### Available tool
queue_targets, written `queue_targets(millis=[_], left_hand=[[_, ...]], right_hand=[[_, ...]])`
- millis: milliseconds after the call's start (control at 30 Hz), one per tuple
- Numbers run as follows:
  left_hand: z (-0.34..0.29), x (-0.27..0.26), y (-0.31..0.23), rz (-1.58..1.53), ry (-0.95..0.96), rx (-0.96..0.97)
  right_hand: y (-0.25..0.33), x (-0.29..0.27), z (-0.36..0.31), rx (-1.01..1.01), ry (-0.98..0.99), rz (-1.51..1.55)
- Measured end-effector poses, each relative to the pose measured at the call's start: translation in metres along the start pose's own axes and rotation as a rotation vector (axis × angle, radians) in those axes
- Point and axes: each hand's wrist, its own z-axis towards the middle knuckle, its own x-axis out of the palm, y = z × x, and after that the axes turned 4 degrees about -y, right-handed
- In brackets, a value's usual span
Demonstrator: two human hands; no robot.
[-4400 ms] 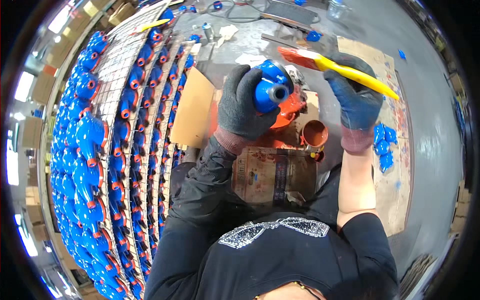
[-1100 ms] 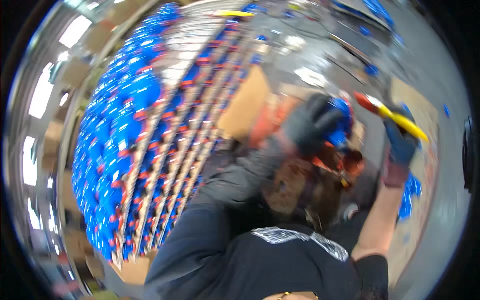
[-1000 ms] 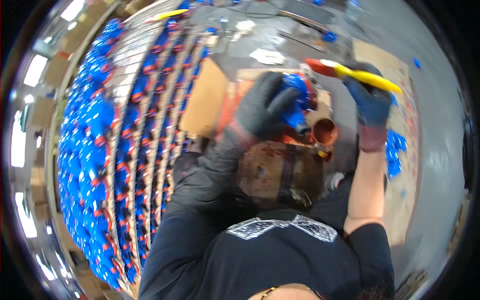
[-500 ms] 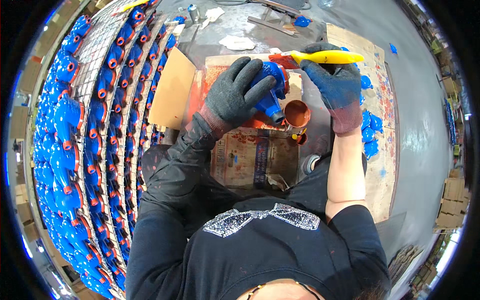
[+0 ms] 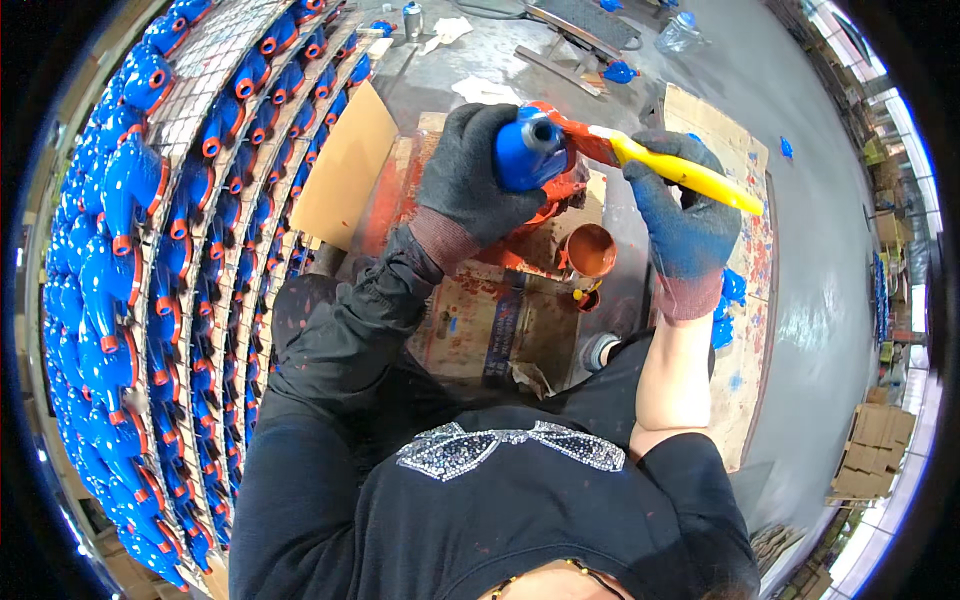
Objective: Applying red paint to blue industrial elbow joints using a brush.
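My left hand (image 5: 465,175), in a dark grey glove, is closed around a blue-painted metal housing (image 5: 525,165). The housing's narrow round opening faces up toward me, and its far rim is red. In my gloved right hand (image 5: 690,225) is a paintbrush (image 5: 690,177), gripped by its yellow handle. Its red-coated bristles touch the red rim of the housing on the right side. Below the two hands stands a cup of red paint (image 5: 590,249). Beside it is a smaller paint-stained cup (image 5: 586,299) with something yellow at its edge.
Tiered wire racks (image 5: 195,105) on the left hold many blue housings (image 5: 110,270) with red rims. A cardboard flap (image 5: 343,165) stands between the racks and my left arm. To the right lies a paint-spotted cardboard sheet (image 5: 745,385) with blue pieces (image 5: 729,300). A spray can (image 5: 413,22) stands farther off.
The housing has turned in my left hand, so its narrow end points up toward me instead of down and right. My right hand has lowered slightly, and the brush now tilts down to the right.
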Motion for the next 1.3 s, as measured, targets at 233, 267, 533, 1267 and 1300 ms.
queue_targets(millis=[233,267,533,1267,1300], left_hand=[[0.006,-0.006,0.010,-0.899,0.046,-0.779],[0.007,-0.009,0.011,-1.025,0.056,-0.876],[0.007,-0.028,0.001,-1.624,0.105,-1.018],[0.006,-0.025,0.025,-1.753,-0.008,-0.948],[0.007,-0.023,0.026,-1.523,-0.005,-0.961]], right_hand=[[0.001,0.010,-0.008,-0.136,0.015,-0.023],[0.001,0.012,-0.009,-0.124,-0.007,-0.012],[-0.007,0.022,-0.013,-0.141,-0.023,0.186],[-0.057,0.024,-0.008,0.139,-0.080,0.583],[-0.054,0.024,-0.007,0.121,-0.085,0.571]])
